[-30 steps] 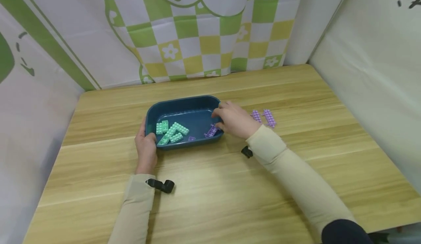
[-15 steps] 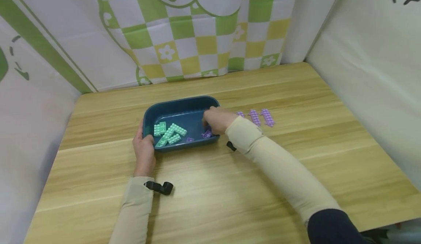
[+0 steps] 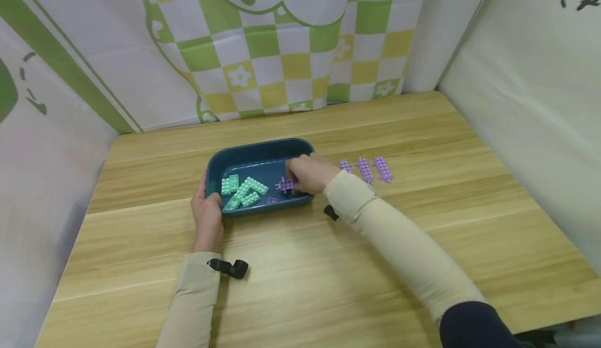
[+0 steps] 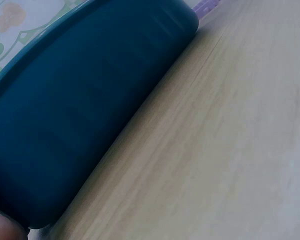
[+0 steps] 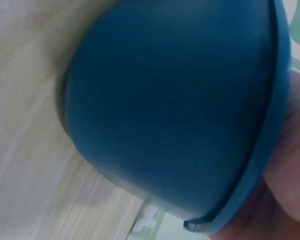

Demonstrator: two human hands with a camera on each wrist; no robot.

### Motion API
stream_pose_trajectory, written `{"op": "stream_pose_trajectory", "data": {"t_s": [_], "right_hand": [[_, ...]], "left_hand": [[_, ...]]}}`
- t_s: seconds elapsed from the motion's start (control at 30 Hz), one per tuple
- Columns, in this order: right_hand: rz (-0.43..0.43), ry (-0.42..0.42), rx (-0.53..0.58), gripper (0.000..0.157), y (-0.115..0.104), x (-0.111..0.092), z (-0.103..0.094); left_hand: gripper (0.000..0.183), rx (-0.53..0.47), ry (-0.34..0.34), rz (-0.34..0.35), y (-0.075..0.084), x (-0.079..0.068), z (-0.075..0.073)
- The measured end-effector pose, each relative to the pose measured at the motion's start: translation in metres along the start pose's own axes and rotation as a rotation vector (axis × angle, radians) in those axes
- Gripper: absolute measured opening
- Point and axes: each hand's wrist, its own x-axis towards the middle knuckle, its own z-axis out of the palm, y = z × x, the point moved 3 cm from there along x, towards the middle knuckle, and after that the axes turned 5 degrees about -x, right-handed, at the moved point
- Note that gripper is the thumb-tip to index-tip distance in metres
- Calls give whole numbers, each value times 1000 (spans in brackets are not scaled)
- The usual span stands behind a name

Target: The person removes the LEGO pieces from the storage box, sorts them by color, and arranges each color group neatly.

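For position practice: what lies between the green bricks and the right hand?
The head view shows a purple piece at the right hand and a small purple tile.

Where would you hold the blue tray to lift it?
I'd take the tray by its rim at both short ends, coming from left and right: it's oblong, and the lip juts outward, which should give purchase. The left hand grips the left end.

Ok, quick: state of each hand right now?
Left hand: closed, holding the dark blue rectangular tray by its left end.
Right hand: closed, apparently pinching a small purple toy brick.
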Motion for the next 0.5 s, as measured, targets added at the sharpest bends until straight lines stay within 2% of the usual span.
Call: {"op": "stream_pose_trajectory", "data": {"t_s": [0.27, 0.5], "right_hand": [[-12, 198, 178, 31, 6, -5, -8], [29, 281, 389, 29, 18, -34, -20]], "left_hand": [[83, -7, -7, 9, 1, -2, 1], [82, -1, -13, 15, 1, -1, 1]]}}
